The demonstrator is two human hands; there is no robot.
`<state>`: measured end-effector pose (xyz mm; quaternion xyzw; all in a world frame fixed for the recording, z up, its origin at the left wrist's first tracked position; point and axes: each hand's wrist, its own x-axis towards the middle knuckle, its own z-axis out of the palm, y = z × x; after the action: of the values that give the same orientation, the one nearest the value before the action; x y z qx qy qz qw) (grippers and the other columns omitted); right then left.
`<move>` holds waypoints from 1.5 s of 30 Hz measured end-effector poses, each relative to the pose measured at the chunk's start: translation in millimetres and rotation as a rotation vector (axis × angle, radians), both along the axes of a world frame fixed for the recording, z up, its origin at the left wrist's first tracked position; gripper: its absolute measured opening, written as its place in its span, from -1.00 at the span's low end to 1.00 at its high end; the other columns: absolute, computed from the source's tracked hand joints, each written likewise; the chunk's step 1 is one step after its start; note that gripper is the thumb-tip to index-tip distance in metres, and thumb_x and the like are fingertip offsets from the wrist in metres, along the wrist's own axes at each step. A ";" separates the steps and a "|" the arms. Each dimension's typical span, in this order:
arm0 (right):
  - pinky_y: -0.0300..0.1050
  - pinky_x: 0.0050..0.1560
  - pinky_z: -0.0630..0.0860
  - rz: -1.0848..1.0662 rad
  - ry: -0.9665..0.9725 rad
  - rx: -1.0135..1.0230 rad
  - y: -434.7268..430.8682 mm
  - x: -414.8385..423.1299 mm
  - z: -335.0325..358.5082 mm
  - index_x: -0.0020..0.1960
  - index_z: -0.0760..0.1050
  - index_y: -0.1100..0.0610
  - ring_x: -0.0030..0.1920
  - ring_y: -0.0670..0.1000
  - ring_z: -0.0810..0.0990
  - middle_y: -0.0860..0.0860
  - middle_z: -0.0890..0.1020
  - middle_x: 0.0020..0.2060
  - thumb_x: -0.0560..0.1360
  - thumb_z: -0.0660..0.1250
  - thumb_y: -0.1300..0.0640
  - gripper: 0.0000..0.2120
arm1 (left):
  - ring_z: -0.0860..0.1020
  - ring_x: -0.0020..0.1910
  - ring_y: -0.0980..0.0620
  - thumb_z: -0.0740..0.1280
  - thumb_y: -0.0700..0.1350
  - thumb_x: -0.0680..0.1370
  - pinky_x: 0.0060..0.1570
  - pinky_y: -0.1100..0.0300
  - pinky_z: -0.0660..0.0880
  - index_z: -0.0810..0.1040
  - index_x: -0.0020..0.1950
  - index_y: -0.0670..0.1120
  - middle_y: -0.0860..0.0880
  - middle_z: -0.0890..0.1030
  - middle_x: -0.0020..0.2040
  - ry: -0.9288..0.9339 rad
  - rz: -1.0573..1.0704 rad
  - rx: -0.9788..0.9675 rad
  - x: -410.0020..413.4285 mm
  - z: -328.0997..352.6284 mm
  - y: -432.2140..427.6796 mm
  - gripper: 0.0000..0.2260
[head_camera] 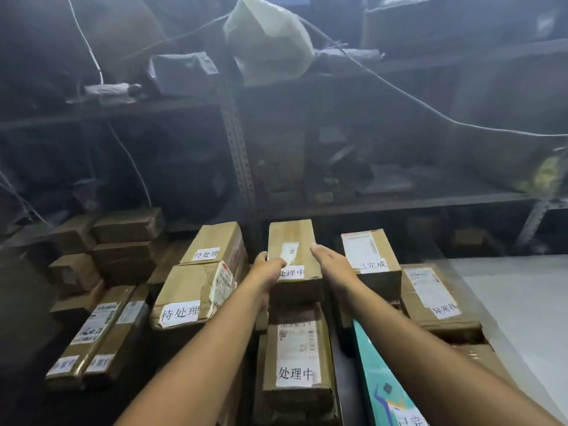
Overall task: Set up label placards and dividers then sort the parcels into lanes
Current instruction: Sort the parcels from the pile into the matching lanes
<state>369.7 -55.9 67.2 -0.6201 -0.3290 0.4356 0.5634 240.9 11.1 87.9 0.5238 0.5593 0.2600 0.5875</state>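
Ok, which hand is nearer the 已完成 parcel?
Right. The right hand grips the middle parcel just left of the 已完成 parcel; the left hand holds the middle parcel's far side.

Brown cardboard parcel [295,238], 处理中 label, ctr lane, far end.
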 end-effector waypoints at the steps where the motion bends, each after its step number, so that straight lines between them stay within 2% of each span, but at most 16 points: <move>1: 0.04 0.32 0.55 0.003 0.003 -0.018 0.9 0.3 -2.9 0.32 0.59 0.08 0.17 0.01 0.66 0.01 0.70 0.14 0.68 0.21 -0.06 -0.66 | 0.60 -0.26 -0.01 0.21 -0.29 0.62 -0.60 0.31 0.43 0.41 0.38 -0.16 -0.14 0.62 0.00 0.034 0.003 -0.006 0.4 -3.0 0.1 -0.68; 6: 0.12 0.44 0.43 0.025 -0.060 -0.092 5.9 2.5 -11.2 0.52 0.41 0.05 0.38 0.06 0.50 0.02 0.53 0.41 0.62 0.27 -0.16 -0.46 | 0.58 -0.27 -0.03 0.18 -0.37 0.58 -0.59 0.30 0.43 0.40 0.39 -0.19 -0.15 0.59 -0.05 0.087 0.005 -0.022 -1.5 -13.7 3.7 -0.62; 10: 0.14 0.45 0.41 0.028 -0.097 -0.119 3.4 0.8 -13.1 0.55 0.36 0.04 0.41 0.06 0.47 -0.01 0.48 0.46 0.54 0.29 -0.23 -0.34 | 0.60 -0.20 -0.01 0.22 -0.31 0.59 -0.53 0.26 0.45 0.40 0.39 -0.16 -0.14 0.60 0.02 0.105 0.015 -0.031 -2.3 -8.6 -3.7 -0.63; 13: 0.13 0.46 0.39 0.059 -0.124 -0.155 -2.4 -4.3 -9.8 0.55 0.36 0.04 0.41 0.06 0.46 -0.02 0.48 0.45 0.60 0.25 -0.17 -0.42 | 0.53 -0.18 0.02 0.25 -0.22 0.63 -0.47 0.22 0.42 0.28 0.48 -0.15 -0.10 0.52 0.12 0.154 -0.034 -0.058 -5.5 3.5 -14.1 -0.58; 16: 0.11 0.42 0.43 0.047 -0.195 -0.173 -1.4 -6.8 -3.8 0.53 0.38 0.04 0.38 0.04 0.50 -0.01 0.52 0.43 0.54 0.24 -0.21 -0.38 | 0.51 -0.11 0.05 0.23 -0.22 0.64 -0.29 0.25 0.46 0.16 0.56 -0.11 -0.04 0.41 0.14 0.147 -0.078 -0.008 -8.4 16.6 -19.9 -0.50; 18: 0.10 0.42 0.44 0.029 -0.273 -0.155 4.3 -3.3 -2.0 0.51 0.41 0.02 0.37 0.03 0.51 -0.03 0.54 0.41 0.41 0.22 -0.33 -0.24 | 0.55 0.06 -0.02 0.25 -0.20 0.62 -0.12 0.15 0.51 0.23 0.54 -0.09 -0.02 0.47 0.17 0.171 -0.097 0.076 -10.3 30.2 -21.1 -0.51; 20: 0.06 0.40 0.45 0.023 -0.381 -0.150 -2.2 -10.9 22.5 0.49 0.44 0.00 0.36 0.04 0.53 -0.04 0.55 0.40 0.32 0.17 -0.38 -0.17 | 0.59 0.12 -0.05 0.30 -0.12 0.55 0.03 0.05 0.57 0.40 0.46 -0.04 -0.04 0.58 0.25 0.245 -0.122 0.216 -15.8 39.9 -18.7 -0.54; 23: -0.04 0.32 0.42 0.020 -0.638 -0.174 -16.6 -27.6 58.9 0.54 0.38 0.01 0.41 0.09 0.47 -0.01 0.49 0.46 0.58 0.15 -0.18 -0.43 | 0.60 0.09 -0.11 0.22 -0.02 0.52 -0.09 0.08 0.54 0.55 0.27 0.00 -0.08 0.63 0.19 0.489 -0.188 0.474 -35.5 59.4 -20.0 -0.66; 26: 0.06 0.33 0.44 0.012 -0.870 -0.203 -20.7 -48.6 83.4 0.50 0.40 -0.02 0.40 0.13 0.47 0.02 0.52 0.42 0.64 0.07 -0.12 -0.52 | 0.56 0.19 -0.10 0.17 -0.03 0.58 0.05 0.08 0.46 0.50 0.34 0.09 -0.01 0.59 0.25 0.776 -0.222 0.716 -72.8 87.3 -27.1 -0.66; 28: 0.08 0.32 0.44 0.024 -0.975 -0.216 -19.3 -71.3 97.5 0.51 0.38 -0.05 0.41 0.14 0.47 0.02 0.51 0.44 0.65 0.06 -0.13 -0.53 | 0.53 0.23 -0.11 0.14 -0.04 0.60 0.04 0.07 0.42 0.50 0.34 0.09 -0.02 0.57 0.29 0.896 -0.211 0.781 -102.9 97.5 -24.2 -0.66; 31: 0.07 0.27 0.44 0.026 -1.092 -0.221 -15.3 -112.6 112.0 0.50 0.39 -0.08 0.37 0.16 0.50 0.02 0.53 0.42 0.65 0.06 -0.17 -0.53 | 0.51 0.27 -0.12 0.12 -0.04 0.62 0.17 0.01 0.45 0.46 0.41 0.09 -0.05 0.55 0.34 0.959 -0.188 0.761 -153.1 102.5 -16.0 -0.63; 34: 0.04 0.11 0.41 0.025 -1.149 -0.180 -3.0 -165.8 119.5 0.39 0.47 -0.02 0.32 0.15 0.53 0.02 0.59 0.34 0.66 0.07 -0.12 -0.59 | 0.47 0.35 -0.13 0.16 0.02 0.63 0.28 -0.02 0.41 0.39 0.49 0.09 -0.07 0.50 0.41 0.977 -0.148 0.732 -217.5 102.2 -6.2 -0.59; 38: 0.03 0.13 0.50 0.051 -1.129 -0.120 20.8 -240.1 120.0 0.30 0.54 -0.01 0.25 0.15 0.56 0.03 0.62 0.28 0.63 0.09 -0.10 -0.62 | 0.46 0.36 -0.14 0.13 0.01 0.64 0.28 -0.05 0.37 0.35 0.52 0.07 -0.07 0.48 0.42 1.023 -0.112 0.692 -300.6 88.6 13.0 -0.58; 42: -0.03 -0.10 0.36 0.098 -1.191 -0.103 42.0 -310.6 115.2 0.06 0.56 0.01 0.17 0.16 0.57 0.04 0.66 0.04 0.65 0.09 -0.10 -0.69 | 0.45 0.37 -0.16 0.13 0.02 0.66 0.30 -0.09 0.39 0.29 0.56 0.06 -0.08 0.46 0.44 1.057 -0.069 0.648 -376.8 73.3 31.1 -0.56; 44: -0.03 -0.15 0.36 0.116 -1.188 -0.092 54.6 -336.6 107.9 -0.10 0.47 0.01 0.10 0.17 0.60 0.04 0.64 -0.08 0.64 0.09 -0.09 -0.72 | 0.44 0.37 -0.15 0.13 0.03 0.67 0.30 -0.09 0.38 0.28 0.56 0.05 -0.07 0.45 0.44 1.068 -0.058 0.625 -407.1 67.8 40.6 -0.56; 45: -0.04 -0.15 0.38 0.133 -1.176 -0.101 60.7 -346.7 103.7 -0.10 0.47 0.00 0.07 0.16 0.61 0.04 0.65 -0.08 0.63 0.09 -0.09 -0.73 | 0.43 0.38 -0.15 0.12 0.04 0.67 0.30 -0.09 0.37 0.28 0.56 0.05 -0.07 0.44 0.44 1.073 -0.054 0.615 -419.6 65.2 45.6 -0.56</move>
<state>23.0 4.9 170.9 -0.7615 -0.6029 0.0686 0.2280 -178.7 56.7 153.1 0.7409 0.6628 0.0946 0.0530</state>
